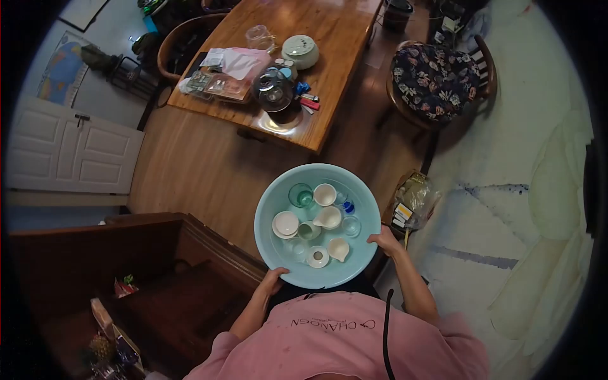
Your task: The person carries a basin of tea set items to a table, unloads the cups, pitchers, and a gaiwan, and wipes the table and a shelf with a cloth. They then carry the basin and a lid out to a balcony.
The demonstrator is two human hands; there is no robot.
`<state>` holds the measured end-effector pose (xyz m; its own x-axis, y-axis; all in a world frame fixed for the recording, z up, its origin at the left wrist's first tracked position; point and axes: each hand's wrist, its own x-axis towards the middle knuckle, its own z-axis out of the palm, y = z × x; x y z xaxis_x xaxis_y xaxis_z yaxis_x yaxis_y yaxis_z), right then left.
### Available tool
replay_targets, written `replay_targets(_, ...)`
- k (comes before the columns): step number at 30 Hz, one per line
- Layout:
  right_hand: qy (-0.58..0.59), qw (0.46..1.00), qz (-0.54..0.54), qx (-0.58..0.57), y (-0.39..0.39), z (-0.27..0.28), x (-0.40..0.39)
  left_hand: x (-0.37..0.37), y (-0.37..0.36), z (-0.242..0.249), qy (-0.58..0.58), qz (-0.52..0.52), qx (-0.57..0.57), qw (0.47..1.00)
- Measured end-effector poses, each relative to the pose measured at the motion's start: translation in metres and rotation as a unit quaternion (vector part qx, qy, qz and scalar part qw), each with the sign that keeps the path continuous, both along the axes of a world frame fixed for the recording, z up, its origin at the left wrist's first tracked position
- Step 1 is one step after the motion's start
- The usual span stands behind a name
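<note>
Held in front of my body is a light blue plastic basin [268,244]. My left hand [273,278] grips its lower-left rim, and my right hand [387,242] is closed on the rim at the right; the fingers of both are partly hidden under it. Inside lie several small cups and pouring vessels: a green glass cup [301,195], a white cup [325,194], a white spouted pitcher [328,218], a smaller spouted one [339,249], stacked white bowls [285,223], a white ring-shaped piece [318,256] and clear glass cups [351,225]. A small blue item [348,206] sits among them.
Ahead stands a wooden table [329,76] bearing a glass kettle [273,92], a lidded white pot [300,52] and packages. A chair with a floral cushion [436,81] is at the right. Left of me is a dark wooden bench [190,285]. A bag-lined bin [415,199] stands by the wall.
</note>
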<state>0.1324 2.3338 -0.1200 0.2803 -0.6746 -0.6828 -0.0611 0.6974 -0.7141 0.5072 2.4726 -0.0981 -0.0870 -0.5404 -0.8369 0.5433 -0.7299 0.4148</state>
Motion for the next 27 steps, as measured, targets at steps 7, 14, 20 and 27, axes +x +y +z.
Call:
replay_targets(7, -0.005, 0.979, 0.19, -0.072, -0.074, 0.052, 0.101, 0.031, 0.044, 0.052, -0.011, 0.168, -0.004, 0.986)
replay_targets(14, 0.224, 0.872, 0.162, -0.405, -0.134, 0.102, 0.207, 0.05, 0.047, 0.092, -0.021, 0.317, -0.062, 0.946)
replay_targets(20, 0.192, 0.69, 0.132, -0.686, -0.155, 0.182, 0.338, 0.089, 0.019, 0.124, -0.008, 0.374, -0.094, 0.923)
replay_targets(27, 0.121, 0.686, 0.296, -0.653, -0.15, 0.179, 0.537, 0.189, -0.015, 0.128, -0.03, 0.374, -0.097, 0.922)
